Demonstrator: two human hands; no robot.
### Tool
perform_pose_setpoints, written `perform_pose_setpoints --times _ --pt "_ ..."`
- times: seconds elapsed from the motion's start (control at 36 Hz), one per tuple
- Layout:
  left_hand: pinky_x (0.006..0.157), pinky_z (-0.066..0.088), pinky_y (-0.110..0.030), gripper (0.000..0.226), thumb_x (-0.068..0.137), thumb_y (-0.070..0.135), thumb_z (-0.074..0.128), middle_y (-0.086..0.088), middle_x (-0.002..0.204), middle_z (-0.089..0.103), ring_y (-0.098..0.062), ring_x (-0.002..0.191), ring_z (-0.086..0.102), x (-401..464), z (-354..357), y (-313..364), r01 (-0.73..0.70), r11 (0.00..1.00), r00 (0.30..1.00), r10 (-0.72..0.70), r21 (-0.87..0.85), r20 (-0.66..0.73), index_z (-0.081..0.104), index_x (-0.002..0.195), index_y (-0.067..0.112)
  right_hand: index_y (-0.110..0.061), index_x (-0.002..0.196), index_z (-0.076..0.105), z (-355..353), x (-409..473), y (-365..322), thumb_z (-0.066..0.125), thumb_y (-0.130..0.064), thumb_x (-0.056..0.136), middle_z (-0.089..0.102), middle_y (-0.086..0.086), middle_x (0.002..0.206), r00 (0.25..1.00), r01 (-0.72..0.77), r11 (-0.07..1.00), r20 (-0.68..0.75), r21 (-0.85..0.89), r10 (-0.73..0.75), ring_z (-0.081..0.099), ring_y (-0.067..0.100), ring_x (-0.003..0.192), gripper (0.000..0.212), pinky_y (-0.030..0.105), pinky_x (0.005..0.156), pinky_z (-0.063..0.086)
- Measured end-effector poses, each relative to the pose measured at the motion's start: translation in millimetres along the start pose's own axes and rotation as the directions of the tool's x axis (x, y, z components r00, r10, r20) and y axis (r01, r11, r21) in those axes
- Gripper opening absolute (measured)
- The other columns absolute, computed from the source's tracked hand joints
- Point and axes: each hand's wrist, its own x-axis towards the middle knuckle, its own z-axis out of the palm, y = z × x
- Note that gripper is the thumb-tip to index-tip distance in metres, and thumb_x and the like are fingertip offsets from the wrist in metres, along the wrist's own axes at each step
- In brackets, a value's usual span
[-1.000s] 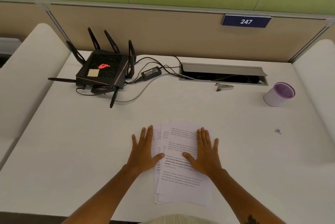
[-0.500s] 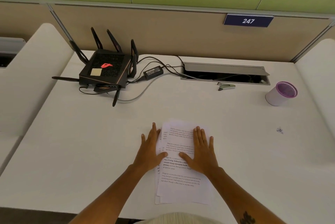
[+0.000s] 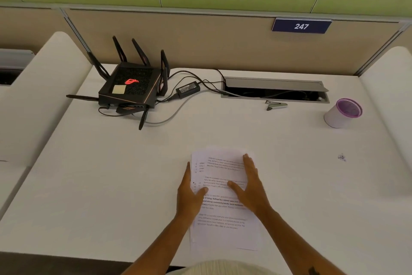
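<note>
A small stack of printed paper sheets (image 3: 223, 232) lies on the white desk (image 3: 111, 174) near its front edge, the sheets slightly fanned at the left side. My left hand (image 3: 189, 194) stands on edge against the stack's left side, fingers straight, thumb on the top sheet. My right hand (image 3: 252, 187) is turned on edge against the right side, fingers straight and pointing away from me, thumb lying across the text. Both hands flank the stack and neither curls round it.
A black router (image 3: 131, 87) with antennas sits at the back left, with a power brick (image 3: 188, 92) and cables running to an open cable tray (image 3: 274, 92). A small stapler (image 3: 276, 105) lies before the tray. A white cup with a purple rim (image 3: 343, 113) stands at the right.
Both hands have moved from lying flat on the sheets to standing on edge at the stack's sides, drawing closer together. The fanned sheets are squared up more than before.
</note>
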Motion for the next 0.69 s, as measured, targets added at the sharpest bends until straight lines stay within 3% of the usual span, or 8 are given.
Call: perform_pose_setpoints --times 0.06,0.11,0.19,0.25,0.31,0.42,0.56,0.69 --pt "0.085 0.068 -0.033 0.085 0.095 0.003 0.074 0.003 0.151 0.060 -0.023 0.127 0.068 -2.6 -3.1 4.6 -0.017 0.999 1.000 0.016 -0.051 -0.015 0.035 0.164 0.031 -0.031 0.167 0.009 -8.1 -9.3 -3.3 0.077 -0.038 0.091 0.016 -0.010 0.174 0.976 -0.123 0.977 -0.157 0.174 0.151 0.020 0.012 0.158 0.102 0.040 0.128 0.025" --pt "0.077 0.068 -0.029 0.074 0.095 0.003 0.075 0.004 0.141 0.067 -0.021 0.118 0.072 -4.3 -8.8 10.1 -0.033 0.993 0.999 0.031 -0.116 -0.014 0.045 0.158 0.028 -0.030 0.166 0.015 -15.1 -16.8 -6.6 0.082 -0.037 0.088 0.032 -0.001 0.168 0.926 -0.241 0.924 -0.215 0.296 0.311 0.035 0.020 0.153 0.103 0.044 0.124 0.033" --pt "0.081 0.068 -0.033 0.060 0.093 0.006 0.078 0.005 0.131 0.073 -0.019 0.113 0.075 -2.6 -16.5 15.3 -0.026 0.985 1.000 0.025 -0.172 -0.006 0.057 0.143 0.031 -0.027 0.160 0.034 -28.4 -22.7 -16.2 0.085 -0.034 0.085 0.050 -0.001 0.155 0.892 -0.300 0.812 -0.154 0.500 0.424 0.050 0.019 0.141 0.091 0.041 0.115 0.045" --pt "0.085 0.068 -0.039 0.058 0.092 0.009 0.080 0.006 0.129 0.074 -0.019 0.113 0.076 -1.2 -19.2 19.7 -0.010 0.981 1.000 0.014 -0.192 0.020 0.058 0.140 0.032 -0.025 0.146 0.052 -40.5 -23.9 -26.6 0.084 -0.033 0.086 0.066 -0.005 0.138 0.909 -0.287 0.747 -0.077 0.600 0.411 0.065 0.012 0.124 0.068 0.033 0.099 0.056" --pt "0.086 0.069 -0.042 0.061 0.092 0.010 0.081 0.006 0.130 0.074 -0.018 0.112 0.076 -1.4 -19.9 27.2 -0.014 0.979 0.998 0.026 -0.205 0.057 0.056 0.144 0.030 -0.025 0.133 0.062 -50.3 -22.6 -37.9 0.082 -0.034 0.088 0.075 -0.003 0.124 0.927 -0.288 0.680 0.018 0.674 0.375 0.076 0.012 0.105 0.049 0.033 0.086 0.063" --pt "0.088 0.068 -0.045 0.064 0.093 0.017 0.081 0.005 0.131 0.073 -0.017 0.112 0.076 -0.9 -16.0 43.0 -0.015 0.977 0.991 0.042 -0.213 0.125 0.051 0.147 0.034 -0.025 0.128 0.066 -58.9 -19.0 -54.0 0.080 -0.036 0.091 0.079 -0.003 0.116 0.943 -0.282 0.659 0.076 0.698 0.323 0.078 0.019 0.102 0.041 0.047 0.090 0.064" --pt "0.086 0.068 -0.041 0.038 0.100 0.018 0.073 0.002 0.124 0.076 -0.018 0.104 0.079 -2.8 -8.9 61.0 0.037 0.960 0.997 -0.016 -0.279 0.077 0.059 0.133 0.027 -0.024 0.124 0.068 -65.2 -18.6 -66.0 0.078 -0.026 0.094 0.079 -0.002 0.113 0.950 -0.263 0.695 0.055 0.669 0.306 0.079 0.018 0.096 0.032 0.041 0.079 0.066" --pt "0.081 0.069 -0.038 0.030 0.098 0.017 0.076 -0.001 0.120 0.078 -0.019 0.099 0.079 -4.4 -7.1 74.1 -0.010 0.974 1.000 0.013 -0.228 0.011 0.066 0.125 0.024 -0.022 0.116 0.072 -74.4 -21.2 -75.6 0.078 -0.018 0.093 0.080 0.000 0.108 0.945 -0.226 0.713 -0.028 0.664 0.326 0.079 0.019 0.088 0.025 0.039 0.074 0.067"
